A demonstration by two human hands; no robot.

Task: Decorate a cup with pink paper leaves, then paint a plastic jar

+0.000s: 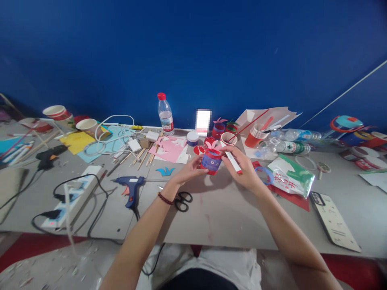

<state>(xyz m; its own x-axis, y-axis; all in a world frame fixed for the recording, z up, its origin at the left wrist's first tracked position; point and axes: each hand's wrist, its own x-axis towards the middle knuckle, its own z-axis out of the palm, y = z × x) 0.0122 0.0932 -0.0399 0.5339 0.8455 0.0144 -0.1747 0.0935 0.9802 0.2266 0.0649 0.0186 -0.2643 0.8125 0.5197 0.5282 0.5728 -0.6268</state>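
A small red cup (211, 162) with a purple band, light marks on it and pink paper leaves at its top is held upright above the table. My left hand (191, 170) is closed on its left side, thumb low on the front. In my right hand (243, 171) is a white marker (232, 161) with a red end, pointing down toward me; those fingertips are also at the cup's right rim. Black scissors (183, 201) lie under my left wrist. A blue paper crown shape (165, 172) rests left of my hand.
To the left are a blue glue gun (130, 189), a power strip (77, 193) and tangled cables. A water bottle (165, 114) stands behind, near pink paper (167, 149). Paper cups (255, 136), plastic bottles (292, 146) and a phone (334, 221) are to the right.
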